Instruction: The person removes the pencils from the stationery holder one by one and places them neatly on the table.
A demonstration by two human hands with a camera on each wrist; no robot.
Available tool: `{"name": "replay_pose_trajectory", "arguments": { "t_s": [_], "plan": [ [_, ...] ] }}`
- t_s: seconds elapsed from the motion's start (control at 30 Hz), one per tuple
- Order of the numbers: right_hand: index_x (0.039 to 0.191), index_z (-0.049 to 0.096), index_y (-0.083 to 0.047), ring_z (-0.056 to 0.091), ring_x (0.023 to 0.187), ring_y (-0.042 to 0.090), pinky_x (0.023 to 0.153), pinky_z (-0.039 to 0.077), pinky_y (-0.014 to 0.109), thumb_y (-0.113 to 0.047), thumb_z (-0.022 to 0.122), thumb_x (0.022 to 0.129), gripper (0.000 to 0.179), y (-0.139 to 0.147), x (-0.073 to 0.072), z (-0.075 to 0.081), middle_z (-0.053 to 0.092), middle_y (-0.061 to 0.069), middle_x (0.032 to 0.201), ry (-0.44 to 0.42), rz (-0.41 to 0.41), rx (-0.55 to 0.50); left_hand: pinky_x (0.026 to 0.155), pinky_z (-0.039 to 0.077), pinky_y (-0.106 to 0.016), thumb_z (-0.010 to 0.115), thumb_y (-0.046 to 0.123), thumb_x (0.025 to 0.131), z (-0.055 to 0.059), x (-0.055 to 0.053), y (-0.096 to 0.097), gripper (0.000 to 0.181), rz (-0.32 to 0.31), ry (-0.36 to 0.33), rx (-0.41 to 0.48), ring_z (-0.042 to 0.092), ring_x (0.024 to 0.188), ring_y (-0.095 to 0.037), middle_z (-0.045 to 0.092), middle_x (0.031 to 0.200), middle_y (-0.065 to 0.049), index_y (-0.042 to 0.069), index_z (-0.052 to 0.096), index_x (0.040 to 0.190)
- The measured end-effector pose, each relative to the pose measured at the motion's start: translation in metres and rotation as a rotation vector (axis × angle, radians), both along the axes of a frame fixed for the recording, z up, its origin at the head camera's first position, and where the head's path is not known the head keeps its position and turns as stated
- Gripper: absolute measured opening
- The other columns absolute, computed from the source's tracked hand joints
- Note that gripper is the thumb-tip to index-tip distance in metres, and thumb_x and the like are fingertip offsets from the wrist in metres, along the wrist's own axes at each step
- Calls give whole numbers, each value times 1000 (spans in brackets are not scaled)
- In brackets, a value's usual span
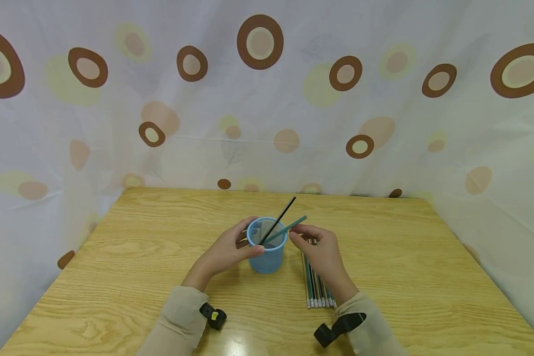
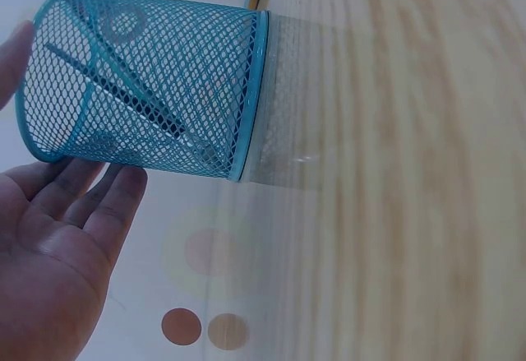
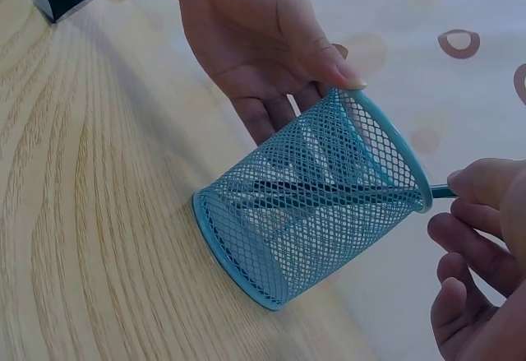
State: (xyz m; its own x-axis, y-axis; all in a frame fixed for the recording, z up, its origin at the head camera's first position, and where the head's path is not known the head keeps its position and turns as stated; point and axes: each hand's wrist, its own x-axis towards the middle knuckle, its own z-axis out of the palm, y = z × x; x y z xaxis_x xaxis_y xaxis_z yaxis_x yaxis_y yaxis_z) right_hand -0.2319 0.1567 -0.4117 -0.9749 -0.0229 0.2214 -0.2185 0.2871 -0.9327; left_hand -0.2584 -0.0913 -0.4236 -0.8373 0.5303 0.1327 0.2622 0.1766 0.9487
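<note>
A light blue mesh pen cup [image 1: 267, 261] stands upright on the table. My left hand [image 1: 226, 252] holds it from the left, thumb at the near rim and fingers around the far side. Inside the cup leans a black pencil [image 1: 287, 208], its upper end sticking out above the rim. A green pencil [image 1: 300, 221] slants over the right side of the rim, its lower part inside the mesh. At that rim my right hand [image 1: 324, 251] pinches the green pencil between thumb and forefinger; in the right wrist view the thumb covers part of the pencil [image 3: 441, 191].
Right of the cup, several pencils [image 1: 311, 291] in green, black and gold lie side by side, eraser ends toward me, partly under my right hand. The wooden table [image 1: 169, 222] backs onto a patterned curtain [image 1: 285, 109].
</note>
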Motion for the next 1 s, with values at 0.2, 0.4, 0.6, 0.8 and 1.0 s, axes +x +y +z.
{"name": "replay_pose_trajectory", "arguments": {
  "t_s": [0.2, 0.4, 0.6, 0.8, 1.0],
  "plan": [
    [104, 77, -10, 58, 87, 21, 62, 49, 25, -21, 75, 91, 17, -2, 0, -1, 69, 5, 97, 28, -8, 0, 112, 36, -42, 73, 31, 92, -1, 0, 0, 82, 3, 2, -1, 36, 141, -31, 38, 153, -11, 16, 25, 157],
    [97, 78, -9, 58, 82, 24, 58, 47, 24, -18, 76, 90, 12, -4, 0, -2, 68, 6, 89, 56, -9, 16, 112, 36, -42, 73, 31, 92, -1, 1, 0, 82, 6, 9, -3, 36, 140, -31, 39, 153, -10, 16, 26, 157],
    [94, 75, -1, 57, 79, 24, 56, 45, 22, -9, 74, 90, 9, -10, 15, 19, 68, 9, 87, 71, -5, 24, 113, 35, -42, 73, 30, 92, -1, 1, 0, 80, 0, 15, 1, 37, 140, -31, 38, 153, -12, 16, 26, 157],
    [95, 73, 3, 58, 78, 16, 63, 49, 23, -4, 71, 91, 9, -13, 25, 34, 68, 12, 91, 117, 1, 1, 112, 35, -42, 73, 31, 92, -2, 0, 0, 82, 0, 6, 3, 37, 140, -29, 38, 153, -10, 16, 26, 157],
    [94, 73, -1, 59, 85, 16, 71, 52, 27, -11, 73, 91, 10, -5, 11, 17, 67, 8, 94, 118, -37, -45, 112, 36, -42, 73, 33, 92, -3, 0, 0, 83, 6, 1, -4, 37, 140, -30, 39, 152, -7, 15, 25, 157]
  ]
}}
